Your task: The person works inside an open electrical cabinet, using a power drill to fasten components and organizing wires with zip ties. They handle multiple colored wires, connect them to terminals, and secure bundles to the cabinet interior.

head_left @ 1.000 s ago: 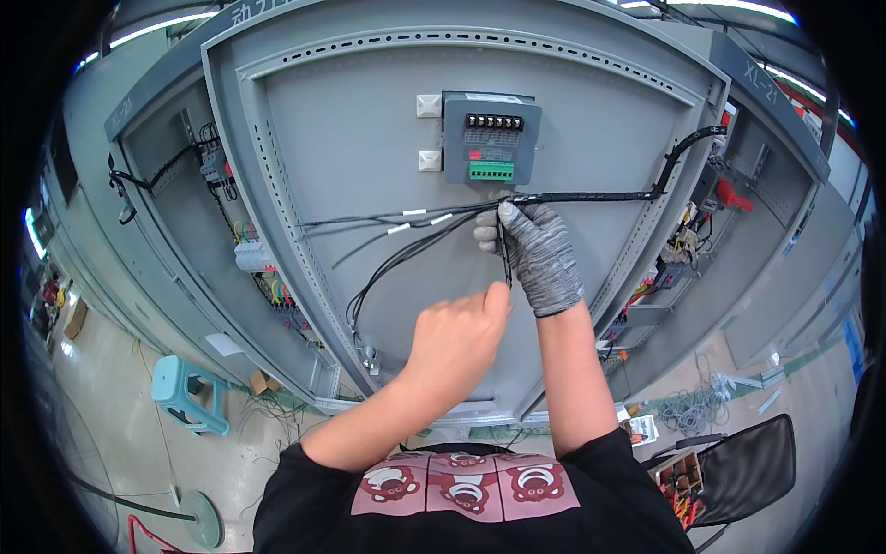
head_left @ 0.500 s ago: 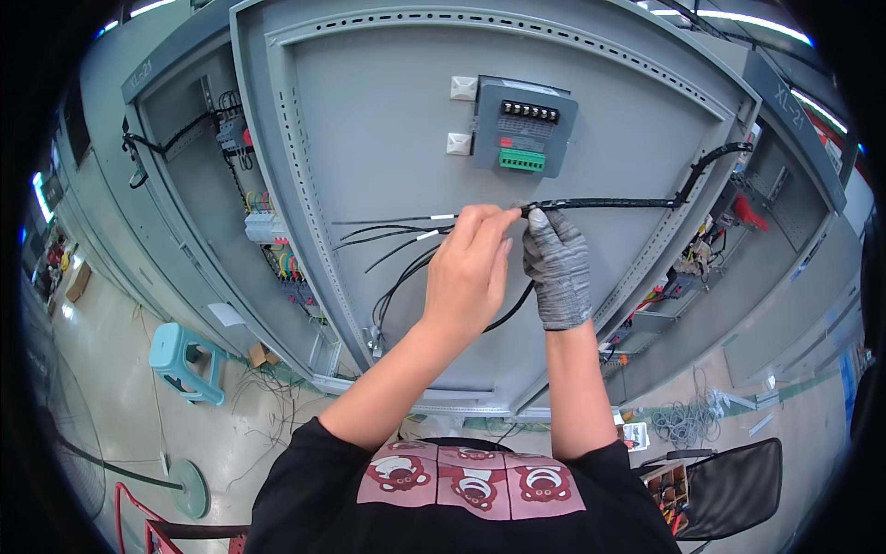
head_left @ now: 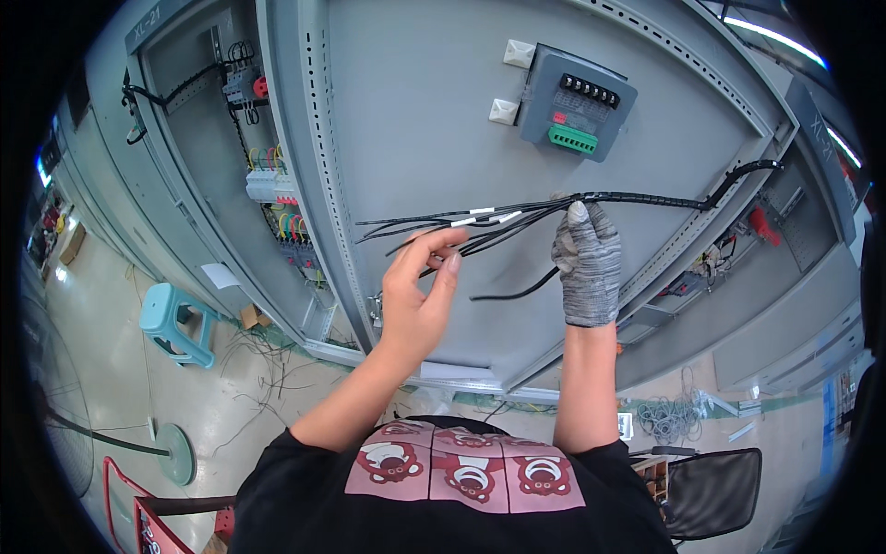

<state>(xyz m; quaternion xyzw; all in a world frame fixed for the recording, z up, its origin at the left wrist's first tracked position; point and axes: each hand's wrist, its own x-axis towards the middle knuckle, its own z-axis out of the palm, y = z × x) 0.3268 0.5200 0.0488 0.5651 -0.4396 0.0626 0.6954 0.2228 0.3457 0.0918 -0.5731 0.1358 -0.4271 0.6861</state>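
Observation:
My right hand (head_left: pixel 589 263), in a grey knit glove, pinches the black wire bundle (head_left: pixel 637 198) where its wrapped part ends and the loose wires begin. From there several loose black wires (head_left: pixel 517 225) fan out to the left, some with white sleeves (head_left: pixel 482 211). My bare left hand (head_left: pixel 417 294) is on the lower wires of the fan, fingers curled round them and thumb below, in a loose hold. A separate black wire end (head_left: pixel 503 296) hangs beneath the fan. Behind the hands is the grey cabinet door (head_left: pixel 415 120).
A grey meter module (head_left: pixel 581 102) with a green terminal block sits on the door, beside white adhesive mounts (head_left: pixel 504 112). Open wired cabinets (head_left: pixel 198 157) stand on both sides. On the floor are a blue stool (head_left: pixel 175 323), coiled wire (head_left: pixel 669 418) and a black mesh chair (head_left: pixel 715 494).
My left hand has left the spot beside my right hand and moved left and down along the loose wires. My right hand keeps its pinch on the bundle. The view has shifted.

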